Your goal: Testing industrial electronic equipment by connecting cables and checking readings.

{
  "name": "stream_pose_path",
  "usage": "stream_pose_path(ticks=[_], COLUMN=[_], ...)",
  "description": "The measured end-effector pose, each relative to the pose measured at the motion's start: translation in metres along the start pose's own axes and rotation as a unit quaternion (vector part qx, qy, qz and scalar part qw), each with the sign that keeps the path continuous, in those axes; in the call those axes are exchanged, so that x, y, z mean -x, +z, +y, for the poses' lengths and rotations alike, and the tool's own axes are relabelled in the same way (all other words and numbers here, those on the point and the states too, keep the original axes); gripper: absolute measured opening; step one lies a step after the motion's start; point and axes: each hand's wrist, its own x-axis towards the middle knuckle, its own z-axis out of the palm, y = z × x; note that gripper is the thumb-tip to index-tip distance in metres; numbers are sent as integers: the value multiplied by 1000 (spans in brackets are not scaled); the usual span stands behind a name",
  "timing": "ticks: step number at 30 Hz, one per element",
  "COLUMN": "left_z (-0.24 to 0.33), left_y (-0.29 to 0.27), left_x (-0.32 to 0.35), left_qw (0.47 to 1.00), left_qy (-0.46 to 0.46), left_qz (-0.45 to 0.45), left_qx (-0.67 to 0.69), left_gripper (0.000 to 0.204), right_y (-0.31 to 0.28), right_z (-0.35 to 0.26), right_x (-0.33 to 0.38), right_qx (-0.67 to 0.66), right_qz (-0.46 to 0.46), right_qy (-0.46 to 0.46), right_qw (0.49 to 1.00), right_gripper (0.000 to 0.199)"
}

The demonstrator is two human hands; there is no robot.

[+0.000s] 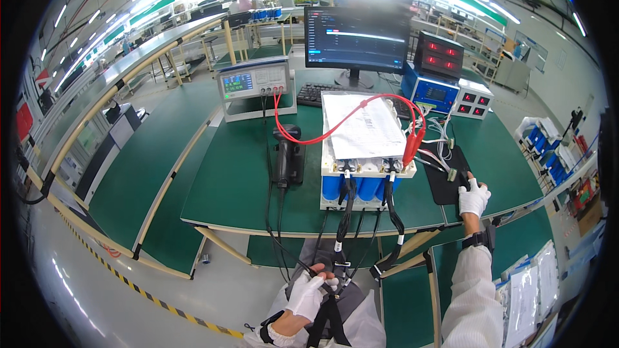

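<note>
My left hand [307, 295], in a white glove with bare fingertips, is low over my lap, its fingers closed on a thin black cable [298, 261]. At the right of the table my right hand [474, 198], gloved the same way, curls over a dark computer mouse [463, 181], mostly hidden, on a black mat [441, 188]. Between them stands a battery pack of blue cells [370, 188] in white end frames, with paper sheets [364, 126] on top. Black-sleeved leads [346, 205] hang from its front over the table edge. Red test leads [412, 146] reach its right side.
A bench meter [254, 81] stands back left, near a black barcode scanner [284, 158] in its stand. Behind the pack are a keyboard [313, 94] and monitor [356, 38]. A blue instrument [430, 92] and red-digit displays [472, 99] sit back right. White wires [438, 130] lie beside the mat.
</note>
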Motion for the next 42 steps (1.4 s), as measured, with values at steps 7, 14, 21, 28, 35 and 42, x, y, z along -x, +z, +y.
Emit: stream_pose_path(ticks=[7,14,21,28,35,42], left_z=[1,-1,2,-4,0,-6], left_y=[0,-3,1,-9,-11,-10], left_x=[0,-1,1,-5,-4,-5], left_qw=[1000,1000,1000,1000,1000,1000], left_qy=[-9,-7,-9,-8,-5,1], left_qz=[10,-1,3,-13,-14,-9], left_qx=[-8,-12,-16,-2,1,-20], left_gripper=[24,25,26,27,29,30], right_y=[-2,-4,3,32,38,-4], right_z=[-5,-5,-4,32,52,2], right_x=[1,1,0,-14,0,100], right_qx=[-11,-13,-3,-99,-498,-858], right_qz=[-4,2,15,225,204,-59], right_qy=[-9,-16,-12,-6,164,216], right_qw=[1000,1000,1000,969,827,462], right_gripper=[46,45,48,43,29,44])
